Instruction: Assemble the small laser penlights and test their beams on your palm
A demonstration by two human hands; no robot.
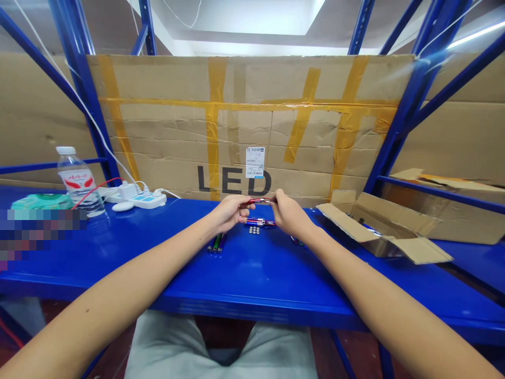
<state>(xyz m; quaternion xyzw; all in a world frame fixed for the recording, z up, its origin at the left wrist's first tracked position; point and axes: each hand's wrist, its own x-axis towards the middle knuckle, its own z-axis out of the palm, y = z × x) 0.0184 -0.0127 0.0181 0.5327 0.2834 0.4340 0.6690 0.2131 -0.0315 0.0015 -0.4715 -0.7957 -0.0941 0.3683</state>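
A slim red pen-like tube with silver parts [258, 200] is held level between my two hands, above the blue table. My left hand [231, 213] is closed on its left end, and my right hand [289, 211] pinches the right end, with the fingertips partly hidden. Just below it lie blue and silver pen-like tubes [257, 222]. In front of those sit several small silver button cells [254, 230] in neat rows. Several dark green and purple tubes [216, 243] rest near my left wrist. Small coloured pieces [296, 240] show partly behind my right wrist.
An open cardboard box [379, 231] with things inside stands at the right. On the left are a water bottle [79, 181], a white power strip [138, 198] and a green packet [41, 202]. A large taped carton [177, 137] marked LED walls off the back of the blue table [252, 284].
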